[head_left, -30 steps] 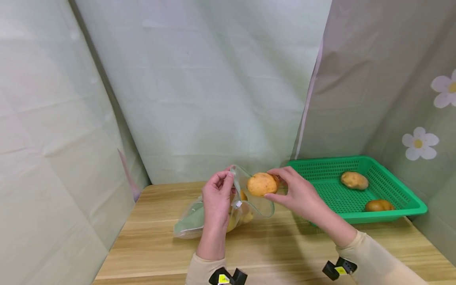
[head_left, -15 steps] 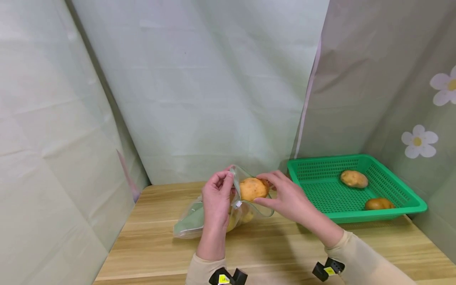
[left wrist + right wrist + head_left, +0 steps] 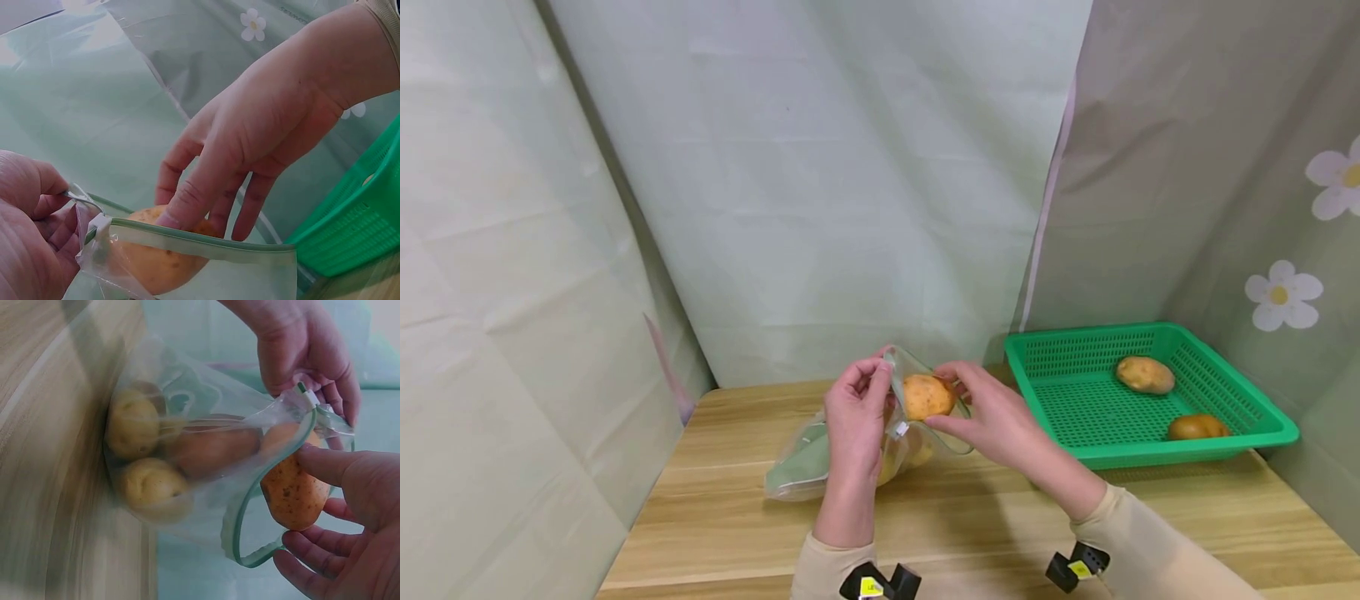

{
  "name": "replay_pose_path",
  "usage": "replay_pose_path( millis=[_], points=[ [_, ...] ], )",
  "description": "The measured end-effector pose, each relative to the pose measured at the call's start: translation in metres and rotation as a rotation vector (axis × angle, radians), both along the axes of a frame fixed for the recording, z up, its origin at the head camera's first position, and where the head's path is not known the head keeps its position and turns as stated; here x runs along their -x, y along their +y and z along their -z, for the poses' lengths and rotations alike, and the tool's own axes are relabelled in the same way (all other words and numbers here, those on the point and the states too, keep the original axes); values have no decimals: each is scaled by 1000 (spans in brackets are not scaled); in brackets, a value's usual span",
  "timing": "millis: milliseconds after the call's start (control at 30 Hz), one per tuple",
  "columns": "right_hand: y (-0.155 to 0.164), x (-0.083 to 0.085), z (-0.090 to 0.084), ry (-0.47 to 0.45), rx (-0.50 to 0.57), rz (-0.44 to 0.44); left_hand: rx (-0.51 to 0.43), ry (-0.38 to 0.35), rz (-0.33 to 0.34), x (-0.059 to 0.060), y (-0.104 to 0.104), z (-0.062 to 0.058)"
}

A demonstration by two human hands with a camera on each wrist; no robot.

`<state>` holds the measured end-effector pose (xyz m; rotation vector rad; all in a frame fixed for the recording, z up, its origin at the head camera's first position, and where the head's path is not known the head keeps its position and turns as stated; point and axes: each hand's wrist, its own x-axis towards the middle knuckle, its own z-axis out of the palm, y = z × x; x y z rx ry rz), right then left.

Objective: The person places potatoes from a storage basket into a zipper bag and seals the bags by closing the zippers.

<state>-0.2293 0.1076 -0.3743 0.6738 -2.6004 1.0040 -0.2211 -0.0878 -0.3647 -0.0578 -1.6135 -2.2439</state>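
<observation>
Right now the right hand [image 3: 1000, 421] has its grip curled round a potato [image 3: 927, 397], thumb on one side and fingertips [image 3: 300, 545] on the other, and holds it in the mouth of a clear zip bag [image 3: 820, 462]. In the right wrist view the potato [image 3: 292, 487] sits half past the green-edged rim of the bag [image 3: 187, 481], with the rim curving round in front of the fingers.

Just beside that grip, on its left, the left hand [image 3: 856, 417] pinches the bag's upper edge at the white slider [image 3: 900, 430] between thumb and fingers, keeping the mouth lifted and wide. In the left wrist view the left hand [image 3: 28, 244] grips the corner of the bag [image 3: 206, 269], and the right hand [image 3: 262, 137] reaches down over the potato [image 3: 159, 259] from above.

Beyond the two grips, deeper in the bag, lie more potatoes [image 3: 150, 456], at least three, resting against the wooden table [image 3: 970, 525].

Well apart from the right grip, off to its right, a green basket [image 3: 1270, 429] stands on the table with two loose potatoes [image 3: 1144, 375] in it, not touching each other.
</observation>
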Motion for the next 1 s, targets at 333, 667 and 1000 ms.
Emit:
replay_pose_path(
  millis=[333,667,1000],
  points=[
    [-10,2,2,-22,9,-19,-11,-6,13,-1,0,-1],
    [-17,3,7,-47,30,-77,-8,12,14,-1,-1,-1],
    [-29,3,10,-7,33,-40,-19,3,1,-2,-3,-3]
  ],
)
